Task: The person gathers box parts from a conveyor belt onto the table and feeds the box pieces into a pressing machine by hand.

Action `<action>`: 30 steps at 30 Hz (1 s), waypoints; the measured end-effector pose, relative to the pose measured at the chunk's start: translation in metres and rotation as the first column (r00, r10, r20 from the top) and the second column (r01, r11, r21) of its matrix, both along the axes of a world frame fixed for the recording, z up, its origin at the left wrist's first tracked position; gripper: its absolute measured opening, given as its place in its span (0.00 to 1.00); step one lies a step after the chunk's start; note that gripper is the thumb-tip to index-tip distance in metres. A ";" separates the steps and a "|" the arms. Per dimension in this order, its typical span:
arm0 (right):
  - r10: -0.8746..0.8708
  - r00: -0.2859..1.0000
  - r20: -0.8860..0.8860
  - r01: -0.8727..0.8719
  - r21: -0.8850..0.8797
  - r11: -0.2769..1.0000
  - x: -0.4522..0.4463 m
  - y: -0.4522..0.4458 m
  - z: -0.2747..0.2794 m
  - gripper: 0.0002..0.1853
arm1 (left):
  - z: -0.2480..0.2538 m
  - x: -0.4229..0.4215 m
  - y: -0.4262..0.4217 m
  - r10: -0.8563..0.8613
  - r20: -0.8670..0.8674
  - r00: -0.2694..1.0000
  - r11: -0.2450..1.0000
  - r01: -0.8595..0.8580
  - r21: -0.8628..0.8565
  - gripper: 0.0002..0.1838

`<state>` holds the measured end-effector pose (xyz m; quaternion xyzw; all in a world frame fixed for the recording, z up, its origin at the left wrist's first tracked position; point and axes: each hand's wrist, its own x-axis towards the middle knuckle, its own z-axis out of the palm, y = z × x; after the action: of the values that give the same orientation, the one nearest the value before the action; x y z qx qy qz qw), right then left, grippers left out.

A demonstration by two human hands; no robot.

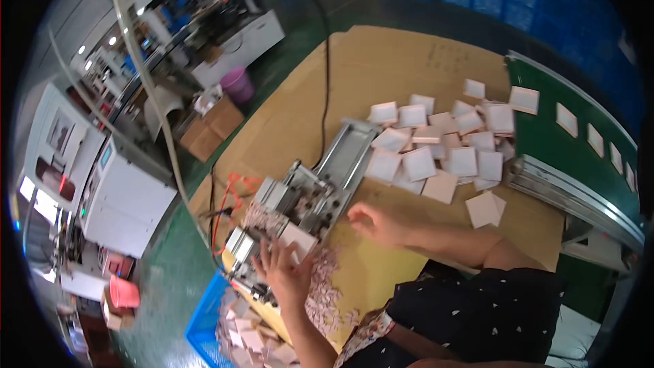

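Note:
A small machine fixture (300,197) with metal blocks and orange tubing stands on the cardboard-covered table. At its near end lies a pale square piece (298,241), flat and shallow like a small tray. My left hand (285,278) is at this piece, its thumb and a finger around the near edges and the other fingers spread toward a metal block. To the right of the fixture, my right hand (376,225) hovers with fingers curled in, and nothing shows in them. Small pink scraps (325,293) are strewn beside my left hand.
Many similar square pieces (436,157) are heaped on the table's far right. A green conveyor belt (558,88) carries several more in a line. A blue crate (197,330) of pieces stands at the lower left. A black cable (327,61) hangs over the table.

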<state>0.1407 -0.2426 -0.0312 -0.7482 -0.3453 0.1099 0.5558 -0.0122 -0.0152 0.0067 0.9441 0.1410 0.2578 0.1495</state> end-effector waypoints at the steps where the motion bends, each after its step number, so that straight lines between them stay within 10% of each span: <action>1: -0.108 0.963 0.247 0.147 -0.148 0.978 0.016 -0.014 0.018 0.17 | -0.001 0.004 0.002 0.016 -0.035 0.999 1.000 -0.016 -0.020 0.25; 4: -0.292 0.786 0.545 0.433 -0.148 0.889 0.098 -0.040 -0.013 0.23 | 0.013 0.022 -0.002 -0.037 -0.237 0.971 0.982 -0.008 -0.190 0.31; 7: -0.381 0.651 0.657 0.694 -0.312 0.649 0.156 -0.059 -0.015 0.30 | 0.014 0.013 -0.010 -0.017 0.054 0.998 1.000 0.017 -0.007 0.33; 10: -0.383 0.688 0.616 0.721 -0.521 0.457 0.178 -0.070 -0.007 0.33 | -0.004 -0.033 0.009 0.274 0.262 0.925 0.961 -0.273 -0.040 0.43; 13: -0.258 0.826 0.501 0.564 -0.734 0.379 0.184 -0.075 -0.001 0.32 | -0.002 -0.075 0.002 0.602 0.231 0.764 0.711 -0.645 0.281 0.51; 15: -0.204 0.843 0.497 0.534 -0.737 0.415 0.186 -0.077 -0.007 0.32 | -0.020 -0.068 -0.021 0.305 0.283 0.909 0.946 -0.324 0.022 0.48; 19: -0.038 0.810 0.585 0.498 -0.652 0.571 0.160 -0.091 -0.021 0.28 | -0.030 0.001 -0.097 -0.299 -0.008 0.954 0.914 0.284 -0.291 0.47; 25: 0.034 0.735 0.677 0.378 -0.451 0.809 0.040 -0.091 -0.010 0.29 | -0.071 0.031 -0.142 -0.460 -0.126 0.879 0.878 0.429 -0.212 0.52; 30: 0.053 0.814 0.579 0.236 -0.412 0.880 -0.025 -0.061 -0.015 0.31 | -0.086 -0.035 -0.111 -0.479 -0.109 0.871 0.874 0.461 -0.154 0.34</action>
<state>0.1154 -0.3032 -0.0462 -0.8730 -0.4221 -0.0688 0.2344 -0.0471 -0.1261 -0.0796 0.9550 -0.0670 0.1358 0.2549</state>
